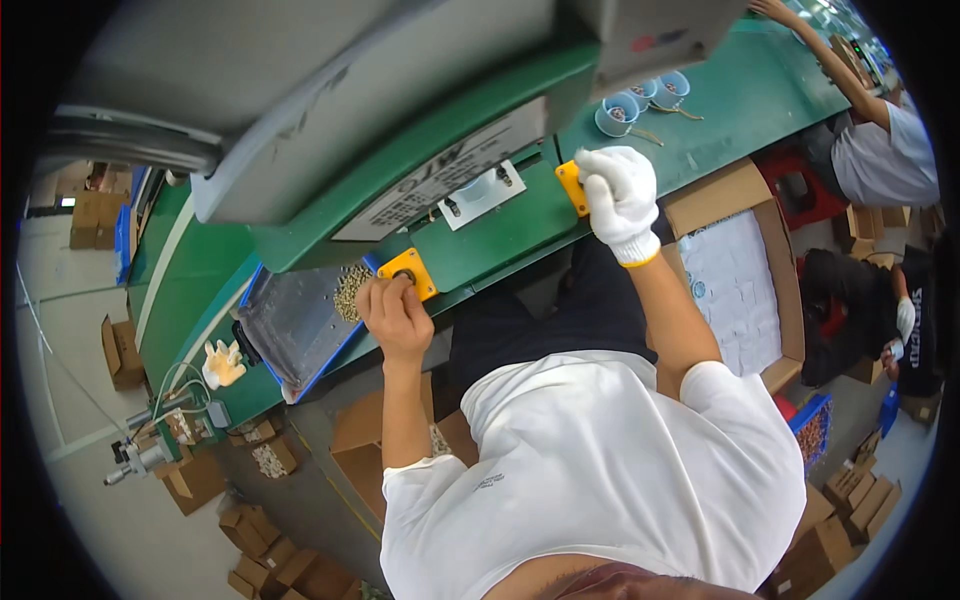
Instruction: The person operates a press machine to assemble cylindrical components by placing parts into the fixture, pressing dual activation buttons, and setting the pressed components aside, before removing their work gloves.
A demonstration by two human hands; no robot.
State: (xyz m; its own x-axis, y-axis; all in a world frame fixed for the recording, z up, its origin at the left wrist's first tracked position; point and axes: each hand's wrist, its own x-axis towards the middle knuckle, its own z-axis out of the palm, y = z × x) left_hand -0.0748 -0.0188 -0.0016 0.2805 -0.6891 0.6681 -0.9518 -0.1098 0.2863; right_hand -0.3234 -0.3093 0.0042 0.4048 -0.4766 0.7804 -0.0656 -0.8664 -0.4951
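At green machinery (505, 237), left hand (397, 318) and gloved right hand (620, 198) curl apart.

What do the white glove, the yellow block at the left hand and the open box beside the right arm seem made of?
White glove: matt knitted fabric, perhaps cotton, by its soft folds and snug cuff. Yellow block: smooth plastic or painted metal; the even bright colour leaves it open. Open box: dull cardboard, judging by its brown folded flap.
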